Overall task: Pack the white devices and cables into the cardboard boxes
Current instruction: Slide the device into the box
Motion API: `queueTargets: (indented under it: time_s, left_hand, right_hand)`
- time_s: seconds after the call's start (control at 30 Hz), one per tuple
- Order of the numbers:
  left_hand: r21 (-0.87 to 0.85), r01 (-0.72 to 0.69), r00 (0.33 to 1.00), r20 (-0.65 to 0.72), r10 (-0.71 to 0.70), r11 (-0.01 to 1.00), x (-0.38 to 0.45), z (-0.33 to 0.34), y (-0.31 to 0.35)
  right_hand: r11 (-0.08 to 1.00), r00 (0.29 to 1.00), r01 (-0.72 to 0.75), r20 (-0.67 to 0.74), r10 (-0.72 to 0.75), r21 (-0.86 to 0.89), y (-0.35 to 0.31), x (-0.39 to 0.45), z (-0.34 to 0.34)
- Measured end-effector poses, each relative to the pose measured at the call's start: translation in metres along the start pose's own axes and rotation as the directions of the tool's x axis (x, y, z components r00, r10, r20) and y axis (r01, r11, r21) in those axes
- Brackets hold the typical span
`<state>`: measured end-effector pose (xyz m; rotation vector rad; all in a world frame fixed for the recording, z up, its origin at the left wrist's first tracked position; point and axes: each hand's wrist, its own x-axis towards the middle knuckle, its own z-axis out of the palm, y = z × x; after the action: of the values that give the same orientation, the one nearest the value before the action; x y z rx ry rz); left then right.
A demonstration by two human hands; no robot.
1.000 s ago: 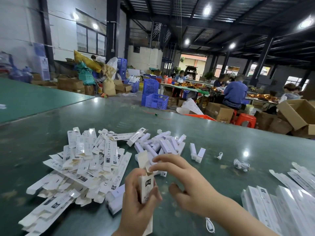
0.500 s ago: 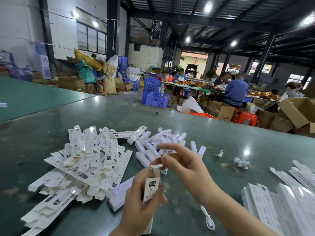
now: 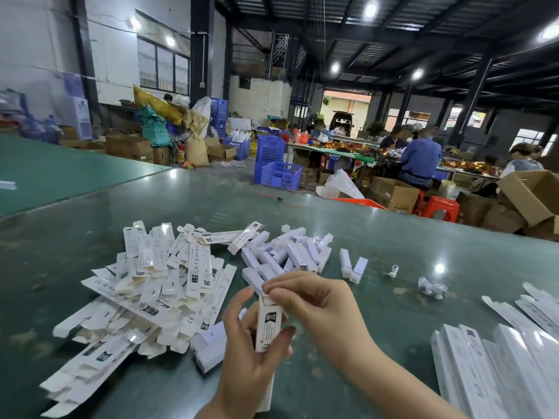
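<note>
My left hand (image 3: 248, 355) holds a narrow white printed box (image 3: 267, 325) upright in front of me. The fingertips of my right hand (image 3: 317, 300) pinch the box's top flap. Behind the hands lies a heap of white devices (image 3: 287, 255), and two more devices (image 3: 352, 267) lie apart to its right. A spread of flat, unfolded white boxes (image 3: 145, 285) covers the table on the left. Two coiled white cables (image 3: 432, 287) lie on the right. Whether a device is inside the held box is hidden.
The work surface is a dark green table (image 3: 378, 237). A row of packed white boxes (image 3: 499, 367) lies at the right edge. Beyond the far edge stand brown cartons (image 3: 532, 195), blue crates (image 3: 279, 173) and seated people at another table.
My right hand has come down onto the top of the box and pressed the raised flap in. My left hand has lifted the box slightly higher.
</note>
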<state>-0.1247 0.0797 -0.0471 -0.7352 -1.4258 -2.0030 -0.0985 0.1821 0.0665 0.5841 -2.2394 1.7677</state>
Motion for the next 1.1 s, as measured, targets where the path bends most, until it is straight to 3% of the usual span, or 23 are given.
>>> queueTargets:
  time_s: [0.23,0.4,0.53,0.67,0.77,0.8,0.87,0.93,0.97,1.03,1.07,1.1]
  left_hand:
    - [0.099,-0.017,1.0,0.023,0.014,0.995,0.0,-0.001,0.0]
    - [0.053,-0.055,0.998,0.013,0.055,0.997,0.001,0.0,0.005]
    - [0.094,-0.094,0.994,0.056,0.089,0.991,0.005,0.0,0.005]
    - [0.137,-0.225,0.964,0.172,0.201,0.965,0.006,-0.003,0.008]
    - [0.277,-0.035,0.998,0.055,0.02,0.96,0.006,-0.012,0.008]
    - [0.422,0.034,0.999,-0.025,-0.026,0.906,0.008,-0.016,0.007]
    - [0.761,0.093,0.995,-0.102,-0.023,0.642,0.013,-0.024,0.003]
    - [0.925,0.098,0.994,-0.075,-0.076,0.367,0.014,-0.026,0.0]
    - [0.954,0.086,0.991,-0.053,-0.123,0.286,0.014,-0.025,-0.001]
    - [0.97,0.058,0.989,-0.024,-0.145,0.235,0.009,-0.023,-0.001]
    - [0.969,0.052,0.99,-0.019,-0.137,0.243,0.007,-0.021,-0.001]
    - [0.965,0.05,0.992,-0.019,-0.122,0.257,0.007,-0.02,-0.002]
  right_hand:
    - [0.999,0.996,0.026,-0.091,-0.024,0.022,0.007,-0.011,0.012]
    - [0.988,0.99,0.129,0.073,-0.123,-0.085,0.013,-0.011,0.001]
    - [0.934,0.95,0.296,0.163,-0.266,-0.198,0.023,-0.011,-0.012]
    - [0.957,0.967,0.2,0.198,-0.159,-0.209,0.02,-0.012,-0.005]
    - [0.929,0.995,0.102,0.057,-0.087,-0.357,0.007,0.005,-0.036]
    - [0.886,0.999,0.038,0.005,-0.04,-0.462,0.003,0.014,-0.057]
    - [0.705,0.984,-0.166,-0.07,0.164,-0.69,-0.002,0.03,-0.109]
    - [0.351,0.886,-0.321,-0.149,0.438,-0.879,0.004,0.035,-0.158]
    - [0.137,0.809,-0.341,-0.216,0.547,-0.93,0.01,0.033,-0.177]
    - [-0.23,0.68,-0.297,-0.374,0.63,-0.927,0.02,0.022,-0.197]
    - [-0.321,0.658,-0.312,-0.447,0.606,-0.894,0.024,0.019,-0.201]
    - [-0.335,0.67,-0.355,-0.488,0.56,-0.873,0.027,0.02,-0.198]
